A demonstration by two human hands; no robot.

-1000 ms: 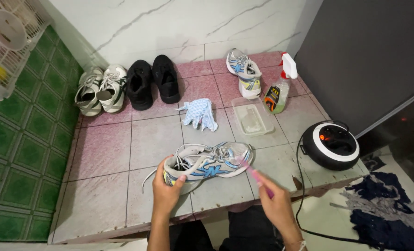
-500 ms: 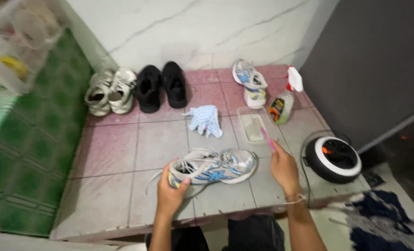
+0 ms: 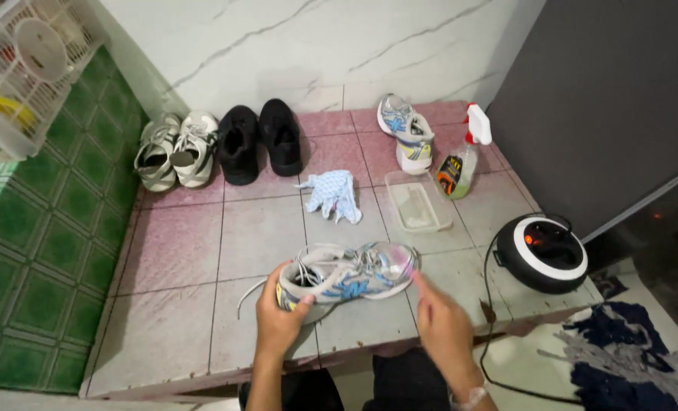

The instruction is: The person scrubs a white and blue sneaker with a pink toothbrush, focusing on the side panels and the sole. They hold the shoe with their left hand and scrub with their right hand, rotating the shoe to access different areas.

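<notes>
A white and grey sneaker (image 3: 350, 275) with blue marks lies on its side on the pink tiled platform (image 3: 186, 251). My left hand (image 3: 279, 321) grips its heel end. My right hand (image 3: 441, 329) is by the toe, fingers closed on a thin pink brush (image 3: 404, 266) whose blurred tip touches the toe. The matching sneaker (image 3: 406, 133) stands at the back, near the wall.
A blue and white cloth (image 3: 331, 194), a clear plastic tub (image 3: 416, 202) and a spray bottle (image 3: 461, 161) lie behind the shoe. Black shoes (image 3: 259, 141) and pale sneakers (image 3: 175, 148) line the wall. A round black and white device (image 3: 544, 251) with a cord sits right. Dark rags (image 3: 620, 358) lie on the floor.
My right hand went with the pink brush to the clear tub, then came back to the toe of the sneaker. My left hand kept hold of the heel.
</notes>
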